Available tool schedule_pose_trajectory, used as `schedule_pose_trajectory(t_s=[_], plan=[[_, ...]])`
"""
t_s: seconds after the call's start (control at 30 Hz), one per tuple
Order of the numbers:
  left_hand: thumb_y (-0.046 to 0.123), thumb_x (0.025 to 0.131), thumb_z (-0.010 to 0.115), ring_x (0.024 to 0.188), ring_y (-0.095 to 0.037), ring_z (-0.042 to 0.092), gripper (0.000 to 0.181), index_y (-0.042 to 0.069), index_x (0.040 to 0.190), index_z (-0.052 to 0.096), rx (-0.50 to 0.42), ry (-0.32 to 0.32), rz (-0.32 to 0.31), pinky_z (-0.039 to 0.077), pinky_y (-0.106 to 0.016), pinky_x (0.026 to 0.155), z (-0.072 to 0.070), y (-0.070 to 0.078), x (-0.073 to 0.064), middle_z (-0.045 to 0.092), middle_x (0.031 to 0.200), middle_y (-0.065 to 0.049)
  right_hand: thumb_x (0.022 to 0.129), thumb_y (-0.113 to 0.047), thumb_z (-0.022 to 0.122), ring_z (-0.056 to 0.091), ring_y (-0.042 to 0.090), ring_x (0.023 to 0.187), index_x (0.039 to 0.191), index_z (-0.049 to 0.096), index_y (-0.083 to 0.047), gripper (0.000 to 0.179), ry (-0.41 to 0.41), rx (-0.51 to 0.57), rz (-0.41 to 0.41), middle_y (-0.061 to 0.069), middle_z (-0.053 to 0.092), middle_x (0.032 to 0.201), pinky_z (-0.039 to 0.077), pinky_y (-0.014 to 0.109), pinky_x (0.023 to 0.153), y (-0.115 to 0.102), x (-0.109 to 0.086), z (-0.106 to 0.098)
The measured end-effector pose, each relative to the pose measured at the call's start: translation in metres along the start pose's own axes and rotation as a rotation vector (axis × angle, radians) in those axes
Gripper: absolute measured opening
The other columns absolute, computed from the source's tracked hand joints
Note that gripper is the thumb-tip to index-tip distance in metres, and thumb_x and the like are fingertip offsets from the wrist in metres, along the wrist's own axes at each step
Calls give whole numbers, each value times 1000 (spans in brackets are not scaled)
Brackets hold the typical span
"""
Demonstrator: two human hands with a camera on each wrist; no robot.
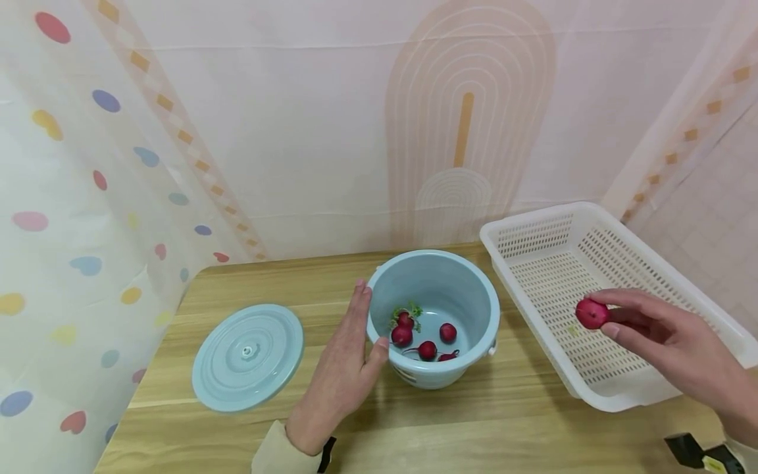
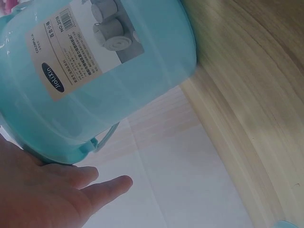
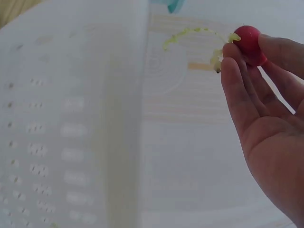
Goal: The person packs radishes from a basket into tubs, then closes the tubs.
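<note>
My right hand pinches a red radish between thumb and fingertips, over the white basket. In the right wrist view, pale green stems trail from that radish. On the left side of the light-blue bucket, my left hand rests against the rim with straight fingers. Several radishes lie on the bucket's floor, one with green leaves. The left wrist view shows the bucket's printed label and the left hand along its rim.
A round light-blue lid lies flat on the wooden table, left of the bucket. A patterned curtain hangs along the table's back and left edges. Inside the slotted basket lies a small green scrap.
</note>
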State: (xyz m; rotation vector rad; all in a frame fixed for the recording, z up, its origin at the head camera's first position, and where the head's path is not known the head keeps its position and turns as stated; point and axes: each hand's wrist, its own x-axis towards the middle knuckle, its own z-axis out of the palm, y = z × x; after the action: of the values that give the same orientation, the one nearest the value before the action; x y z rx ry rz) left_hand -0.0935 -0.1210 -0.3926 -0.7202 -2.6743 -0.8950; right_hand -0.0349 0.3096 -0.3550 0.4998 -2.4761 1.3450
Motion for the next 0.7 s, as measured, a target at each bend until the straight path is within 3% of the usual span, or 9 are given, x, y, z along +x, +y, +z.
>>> schedule_pose_trajectory(t_s=[0.13,0.33,0.47,0.6,0.7], plan=[[29,102,50,156,-27,23,76,6,166,16,3,2,5,32,-54,119,0,-1,0,11,174,-6,84,25,65,70,5,98,130,65,5,50,34,19,-44,-1,69,125,55,14,81,-9,1,4],[30,102,50,156,-28,24,76,6,166,17,9,12,7,34,-54,119,1,-1,-1,14,173,-9,83,30,62,70,9,103,130,62,12,50,21,192,-133,7,67,128,56,15,83,-18,2,10],[31,103,49,156,-28,24,75,6,166,17,6,12,6,34,-54,118,1,0,-1,14,173,-10,83,30,62,69,9,107,130,61,15,49,20,226,-128,7,67,130,56,17,85,-28,4,14],[31,103,48,156,-26,23,75,6,166,17,-3,-3,-5,33,-53,120,-1,1,0,12,174,-7,83,31,61,70,13,108,128,59,18,47,34,344,-168,12,67,130,57,19,86,-34,7,21],[31,103,48,156,-26,22,74,6,166,17,-6,-6,-8,32,-53,120,-1,1,-1,12,174,-7,84,29,61,70,16,108,126,58,22,43,42,441,-245,18,66,128,57,20,86,-36,10,26]])
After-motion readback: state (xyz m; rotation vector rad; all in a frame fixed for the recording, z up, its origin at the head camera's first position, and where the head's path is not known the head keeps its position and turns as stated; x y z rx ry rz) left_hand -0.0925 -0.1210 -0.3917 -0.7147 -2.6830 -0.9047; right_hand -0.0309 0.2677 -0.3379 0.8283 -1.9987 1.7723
